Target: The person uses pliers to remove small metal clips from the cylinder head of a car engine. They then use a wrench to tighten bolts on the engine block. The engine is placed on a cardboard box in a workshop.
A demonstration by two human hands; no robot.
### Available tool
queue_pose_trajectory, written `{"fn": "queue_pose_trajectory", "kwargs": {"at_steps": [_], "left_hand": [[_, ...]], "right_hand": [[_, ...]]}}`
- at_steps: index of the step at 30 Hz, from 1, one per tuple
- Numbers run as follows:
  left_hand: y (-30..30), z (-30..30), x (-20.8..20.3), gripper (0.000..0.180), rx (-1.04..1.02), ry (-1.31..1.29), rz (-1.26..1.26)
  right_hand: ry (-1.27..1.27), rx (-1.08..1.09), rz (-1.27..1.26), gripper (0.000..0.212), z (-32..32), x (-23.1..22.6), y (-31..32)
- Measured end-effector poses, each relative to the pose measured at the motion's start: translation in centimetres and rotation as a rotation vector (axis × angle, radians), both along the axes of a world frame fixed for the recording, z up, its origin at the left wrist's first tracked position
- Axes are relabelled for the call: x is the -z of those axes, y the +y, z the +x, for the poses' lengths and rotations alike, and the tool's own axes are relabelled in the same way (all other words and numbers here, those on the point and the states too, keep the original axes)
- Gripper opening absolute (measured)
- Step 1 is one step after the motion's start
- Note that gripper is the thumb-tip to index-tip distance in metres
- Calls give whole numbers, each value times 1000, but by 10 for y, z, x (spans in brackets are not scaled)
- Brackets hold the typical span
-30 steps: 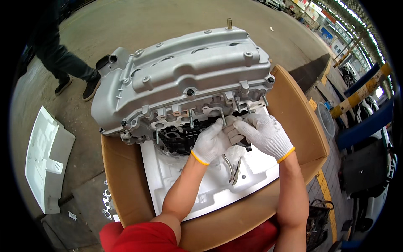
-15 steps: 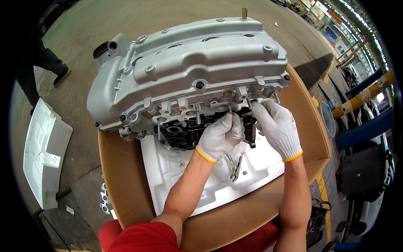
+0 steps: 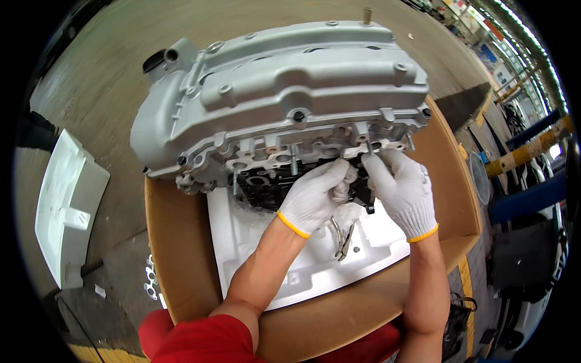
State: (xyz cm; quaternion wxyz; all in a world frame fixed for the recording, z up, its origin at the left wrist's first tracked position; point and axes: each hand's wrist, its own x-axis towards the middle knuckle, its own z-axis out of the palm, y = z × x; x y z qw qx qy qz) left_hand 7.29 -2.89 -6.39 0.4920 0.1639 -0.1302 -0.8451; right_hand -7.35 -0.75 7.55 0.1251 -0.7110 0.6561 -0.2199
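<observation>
- Silver cast-metal engine (image 3: 284, 103) sits on white foam (image 3: 284, 254) inside an open cardboard box (image 3: 181, 260), and it fills the upper half of your view
- Your left hand (image 3: 315, 196), in a white glove with a yellow cuff, is curled with its fingers drawn together against the engine's lower edge, just below the row of ports and studs
- Your right hand (image 3: 402, 190), gloved the same way, is pressed to that same edge just beside the left, fingers bent inward onto a dark part (image 3: 361, 190) between the two hands
- Whether either hand truly clamps that dark part I cannot tell, since the gloves cover the contact
- Both hands are close enough that their fingertips almost meet
- Pliers (image 3: 342, 236) lie on the foam right under your hands, handles pointing toward you, touched by neither hand
- Black block (image 3: 266, 184) shows under the silver cover, to the left of your left hand
- Another white foam piece (image 3: 66, 206) lies on the concrete floor (image 3: 115, 66) well to your left, apart from the box
- Yellow and blue rails (image 3: 526, 157) run along the far right
</observation>
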Motion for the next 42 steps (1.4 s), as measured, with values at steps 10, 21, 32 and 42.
{"fn": "queue_pose_trajectory", "kwargs": {"at_steps": [10, 21, 32, 42], "left_hand": [[-4, -9, 12, 27, 54, 38, -93], [2, -8, -8, 28, 31, -19, -26], [-4, -8, 13, 33, 118, 39, -118], [-2, -60, 33, 42, 148, 866, -239]], "right_hand": [[-120, 130, 23, 37, 3, 8, 4], [-116, 114, -19, 35, 3, 11, 1], [-163, 140, -21, 37, 13, 16, 5], [-300, 131, 46, 31, 0, 17, 2]]}}
